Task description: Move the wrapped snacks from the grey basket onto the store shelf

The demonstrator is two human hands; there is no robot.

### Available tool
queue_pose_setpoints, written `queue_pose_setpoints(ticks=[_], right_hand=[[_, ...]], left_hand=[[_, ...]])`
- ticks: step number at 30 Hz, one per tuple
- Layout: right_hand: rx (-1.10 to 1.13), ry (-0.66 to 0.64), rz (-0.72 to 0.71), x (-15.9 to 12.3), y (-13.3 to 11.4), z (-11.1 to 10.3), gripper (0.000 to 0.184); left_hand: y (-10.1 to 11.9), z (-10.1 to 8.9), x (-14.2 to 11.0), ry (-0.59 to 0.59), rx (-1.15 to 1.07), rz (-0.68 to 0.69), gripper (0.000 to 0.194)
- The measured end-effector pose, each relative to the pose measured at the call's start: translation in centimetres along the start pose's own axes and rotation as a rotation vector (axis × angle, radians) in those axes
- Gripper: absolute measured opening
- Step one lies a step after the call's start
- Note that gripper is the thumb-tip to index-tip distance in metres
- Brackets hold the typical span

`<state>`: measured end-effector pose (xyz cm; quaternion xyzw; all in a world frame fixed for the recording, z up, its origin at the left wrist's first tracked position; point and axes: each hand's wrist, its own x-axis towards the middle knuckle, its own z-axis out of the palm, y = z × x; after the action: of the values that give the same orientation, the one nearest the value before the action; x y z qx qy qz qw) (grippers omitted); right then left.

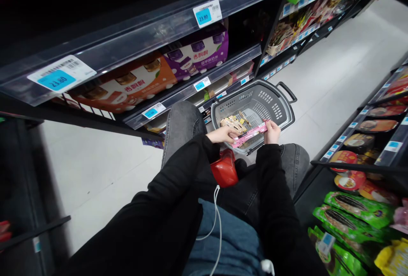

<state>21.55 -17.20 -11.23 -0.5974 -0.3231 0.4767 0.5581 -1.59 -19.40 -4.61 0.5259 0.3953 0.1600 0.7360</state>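
Observation:
Both my hands are closed on the ends of a long, narrow pink packet point(251, 134); what is in it I cannot make out. My left hand point(224, 135) grips the packet's left end, and my right hand point(272, 132) pinches its right end. The packet is above the near part of a grey shopping basket point(219, 106) with slotted walls, which stands on the floor before my knees. Several small beige packets point(234, 123) lie inside the basket on the left. A black handle point(288, 92) sticks out at its far right.
A shelf rack on the left holds an orange multipack point(127, 82) and a purple multipack point(200, 50) behind price tags point(207, 13). On the right, another rack carries green bags point(353, 220) and round tubs point(343, 160). A red glossy object point(225, 168) sits between my knees.

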Motion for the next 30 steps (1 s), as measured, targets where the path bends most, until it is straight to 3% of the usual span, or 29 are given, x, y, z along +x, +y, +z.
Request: queue_pose_setpoints(ticks=[4,10,15,21,27,30], right_hand=[[-0.002,0.007,-0.018,-0.3,-0.5,0.2,0.039],[0.079,-0.094,0.020,-1.0,-1.6,0.1,0.040],[0.113,-0.204,0.007,-1.3,-2.3,-0.2,0.044],[0.159,-0.340,0.013,-2.1,-3.3,-0.3,0.044],[0.067,-0.300,-0.008,-2.0,-3.3,-0.1,0.028],[0.011,-0.265,-0.004,-1.6,-2.6,-0.1,0.031]], left_hand=[[0.2,-0.1,-0.3,-0.050,-0.110,-0.008,0.049],[0.6,-0.1,-0.9,-0.136,-0.347,-0.099,0.052],[1.0,-0.3,-1.4,-0.143,-0.529,-0.259,0.030],[0.6,-1.3,-1.1,-0.020,-0.477,-0.328,0.020],[-0.4,-2.1,-0.3,0.330,-0.388,-0.078,0.031],[-0.3,-2.0,-0.2,0.466,-0.437,0.053,0.034]])
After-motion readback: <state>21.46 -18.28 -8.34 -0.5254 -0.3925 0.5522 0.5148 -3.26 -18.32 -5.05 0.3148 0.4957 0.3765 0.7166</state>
